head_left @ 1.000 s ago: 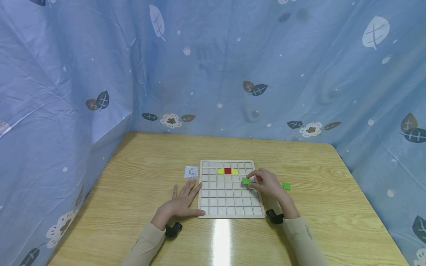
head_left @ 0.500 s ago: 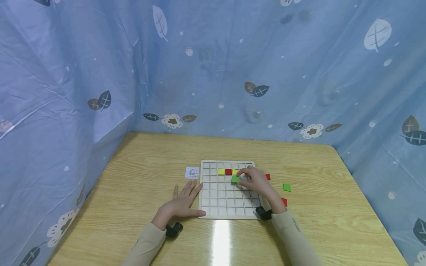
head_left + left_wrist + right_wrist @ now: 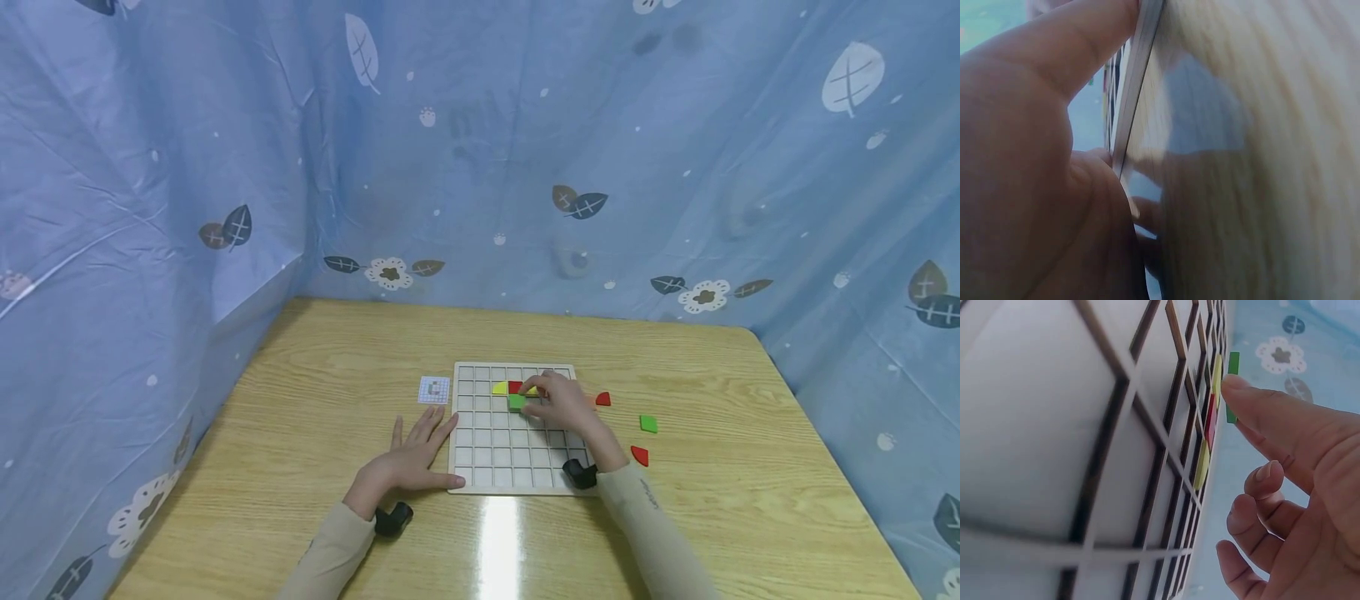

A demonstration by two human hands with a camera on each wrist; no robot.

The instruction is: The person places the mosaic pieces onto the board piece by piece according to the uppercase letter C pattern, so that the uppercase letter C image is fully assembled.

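Note:
My right hand (image 3: 558, 404) pinches a green square tile (image 3: 517, 402) between thumb and index finger, close over the gridded board (image 3: 480, 477). In the right wrist view the tile (image 3: 1233, 409) stands just off the grid, its other fingers loosely bent. Right behind it on the board, a red square tile (image 3: 514, 387) sits between two yellow rounded tiles, the left yellow tile (image 3: 500, 388) in plain sight and the right one partly covered by the hand. My left hand (image 3: 408, 462) lies spread at the board's left edge, its thumb on the front left corner.
A small printed pattern card (image 3: 433, 389) lies left of the board. To the right, a green tile (image 3: 648, 424) and two red rounded pieces, a nearer one (image 3: 640, 456) and a farther one (image 3: 603, 399), rest on the wooden table (image 3: 720, 500). A blue curtain (image 3: 480, 150) hangs behind.
My right hand has carried the green tile leftward across the board, to just in front of the red square. Red pieces on the right have come into sight. The left hand stays put.

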